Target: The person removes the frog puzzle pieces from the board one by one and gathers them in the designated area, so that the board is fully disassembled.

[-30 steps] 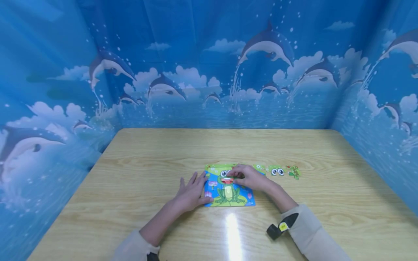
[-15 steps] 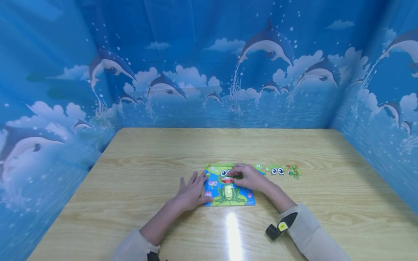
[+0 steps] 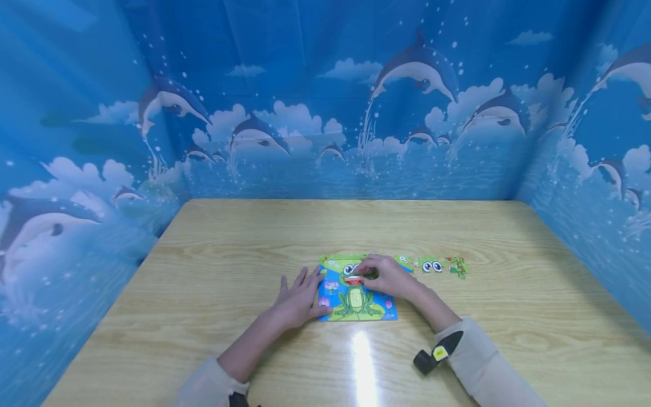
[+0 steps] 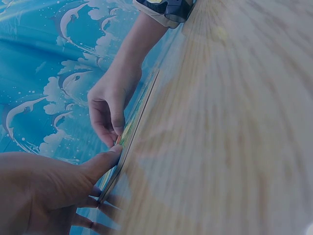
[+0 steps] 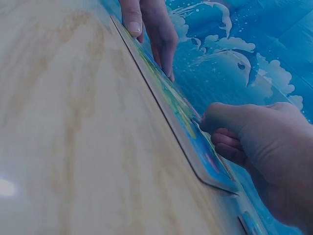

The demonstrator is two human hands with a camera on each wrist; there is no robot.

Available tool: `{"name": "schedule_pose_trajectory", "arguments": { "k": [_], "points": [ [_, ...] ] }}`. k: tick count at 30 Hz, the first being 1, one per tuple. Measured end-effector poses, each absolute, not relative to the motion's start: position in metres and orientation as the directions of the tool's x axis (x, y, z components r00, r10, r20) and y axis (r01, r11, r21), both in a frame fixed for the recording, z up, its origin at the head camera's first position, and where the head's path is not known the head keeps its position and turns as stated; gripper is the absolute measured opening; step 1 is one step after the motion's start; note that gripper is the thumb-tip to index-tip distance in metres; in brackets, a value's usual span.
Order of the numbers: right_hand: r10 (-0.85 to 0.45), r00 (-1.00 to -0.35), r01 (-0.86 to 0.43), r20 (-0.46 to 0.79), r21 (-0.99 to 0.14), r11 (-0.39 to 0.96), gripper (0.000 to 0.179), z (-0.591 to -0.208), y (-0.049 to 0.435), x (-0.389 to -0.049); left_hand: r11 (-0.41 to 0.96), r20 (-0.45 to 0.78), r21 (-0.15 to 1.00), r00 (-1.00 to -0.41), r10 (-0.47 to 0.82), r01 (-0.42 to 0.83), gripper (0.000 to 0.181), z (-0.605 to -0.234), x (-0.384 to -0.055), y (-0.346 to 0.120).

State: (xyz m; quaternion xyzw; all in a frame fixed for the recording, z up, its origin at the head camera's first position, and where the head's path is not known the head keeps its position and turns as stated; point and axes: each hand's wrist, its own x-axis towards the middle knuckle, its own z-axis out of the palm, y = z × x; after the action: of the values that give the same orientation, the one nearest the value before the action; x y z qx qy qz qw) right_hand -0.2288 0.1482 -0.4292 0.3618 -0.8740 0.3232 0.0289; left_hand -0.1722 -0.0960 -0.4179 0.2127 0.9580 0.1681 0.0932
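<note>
A frog jigsaw puzzle board [image 3: 357, 304] lies flat on the table, its picture showing a green frog with a red mouth on blue. Along its left edge rests my left hand [image 3: 297, 301], fingers spread, the thumb [image 4: 105, 161] lying on the near left corner area. My right hand [image 3: 390, 277] is over the board's upper right, thumb and fingertips pinching a small puzzle piece [image 5: 196, 119] beside the frog's mouth. In the right wrist view only the edge of that piece shows, right at the board's surface. The hand hides the frog's right eye area.
To the right of the board lie loose puzzle pieces: one with two cartoon eyes [image 3: 432, 267], a green one with red spots [image 3: 459, 268], and a flowered one [image 3: 404, 262] partly behind the right hand. A dolphin-print curtain [image 3: 305, 158] surrounds the wooden table [image 3: 244, 237].
</note>
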Motion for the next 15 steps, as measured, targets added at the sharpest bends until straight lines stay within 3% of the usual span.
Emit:
{"name": "schedule_pose_trajectory", "arguments": {
  "k": [15],
  "points": [
    [-0.585,-0.767,-0.602,0.265,-0.614,0.511,0.021,-0.4275,0.1464,-0.2283,0.856,-0.113,0.354,-0.892,0.439,0.376,0.079,-0.4162,-0.1710,-0.0961]
  ]
}}
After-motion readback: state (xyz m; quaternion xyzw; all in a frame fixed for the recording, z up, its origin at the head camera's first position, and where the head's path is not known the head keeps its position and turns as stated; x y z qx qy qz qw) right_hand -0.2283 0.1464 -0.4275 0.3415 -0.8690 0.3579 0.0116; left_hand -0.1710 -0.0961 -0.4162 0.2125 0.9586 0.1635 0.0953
